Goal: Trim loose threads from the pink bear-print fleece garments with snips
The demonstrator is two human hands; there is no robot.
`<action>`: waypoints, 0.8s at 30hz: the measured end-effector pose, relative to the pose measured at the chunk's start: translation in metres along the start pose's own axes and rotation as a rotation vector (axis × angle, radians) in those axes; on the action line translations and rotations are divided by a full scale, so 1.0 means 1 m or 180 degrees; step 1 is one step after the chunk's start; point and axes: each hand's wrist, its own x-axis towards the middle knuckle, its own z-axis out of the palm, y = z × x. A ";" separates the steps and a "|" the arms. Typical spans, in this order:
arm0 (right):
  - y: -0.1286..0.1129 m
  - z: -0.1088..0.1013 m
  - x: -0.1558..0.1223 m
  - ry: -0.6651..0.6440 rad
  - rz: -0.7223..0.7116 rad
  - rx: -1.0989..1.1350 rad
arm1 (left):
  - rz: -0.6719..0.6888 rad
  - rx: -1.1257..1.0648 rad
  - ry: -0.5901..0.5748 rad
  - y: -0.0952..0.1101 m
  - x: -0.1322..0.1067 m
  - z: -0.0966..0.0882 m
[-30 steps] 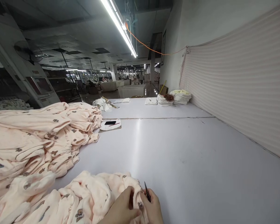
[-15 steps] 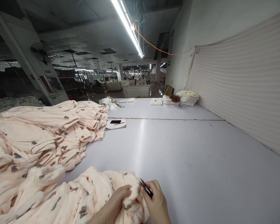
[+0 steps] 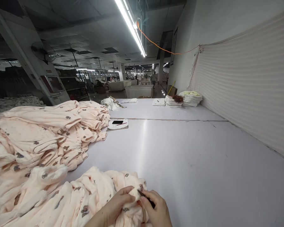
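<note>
A pale pink fleece garment [image 3: 97, 192] with small brown and grey printed figures lies bunched at the near edge of the table. My left hand [image 3: 119, 201] is closed on a fold of it, thumb on top. In my right hand [image 3: 157, 206] I grip small black thread snips [image 3: 149, 201]. Their tips point left and meet the fabric right beside my left fingertips. Whether the blades are apart is too small to tell. The fingers of my right hand partly cover the snips' handle.
A large heap of the same pink garments [image 3: 47, 132] fills the left side. On the pale table [image 3: 191, 164] lie a phone [image 3: 117, 122] on papers [image 3: 112, 127] and, farther off, folded white cloth stacks [image 3: 190, 99]. A striped fabric sheet [image 3: 246, 82] hangs along the right.
The snips have moved from above the fold down against the fabric by my left fingers, turning flatter. My hands have come slightly closer together. A distant person has shifted to the right.
</note>
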 end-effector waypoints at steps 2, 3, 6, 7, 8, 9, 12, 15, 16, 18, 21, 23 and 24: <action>0.005 0.000 0.000 0.0009 0.0192 0.0397 | -0.0015 -0.0016 0.0012 -0.001 0.000 0.000; 0.007 0.000 0.000 0.0039 0.0282 0.0582 | -0.0016 -0.0025 0.0024 -0.001 0.000 0.000; 0.009 -0.002 -0.001 -0.0013 0.0358 0.0839 | -0.0034 -0.0059 0.0067 -0.003 0.000 -0.003; 0.010 -0.003 -0.001 -0.0052 0.0311 0.0794 | -0.0040 -0.0068 0.0085 -0.003 0.000 -0.004; 0.010 -0.004 -0.002 -0.0090 0.0246 0.0691 | -0.0046 -0.0073 0.0102 -0.003 0.001 -0.005; 0.010 -0.004 -0.004 -0.0121 0.0181 0.0542 | -0.0055 -0.0076 0.0119 -0.003 0.001 -0.006; 0.011 -0.002 -0.006 -0.0110 0.0001 0.0115 | -0.0077 -0.0073 0.0159 -0.003 0.000 -0.007; 0.009 0.004 -0.006 0.0013 -0.0095 0.0009 | -0.0059 -0.0032 0.0164 -0.003 -0.001 -0.007; 0.007 0.005 -0.005 0.0078 -0.0086 0.0015 | -0.0047 0.0002 0.0154 -0.004 -0.001 -0.007; 0.005 0.007 -0.003 0.0196 0.0010 0.0036 | -0.0034 0.0099 0.0109 -0.004 -0.001 -0.009; 0.007 0.008 -0.003 0.0228 0.0116 0.0040 | -0.0026 0.0338 0.0018 -0.004 -0.001 -0.011; 0.010 0.008 -0.003 0.0292 0.0125 0.0040 | 0.0050 0.0580 0.0051 -0.003 -0.004 -0.013; 0.012 0.008 -0.004 0.0396 0.0139 0.0051 | 0.0189 0.0935 0.0233 -0.003 -0.006 -0.013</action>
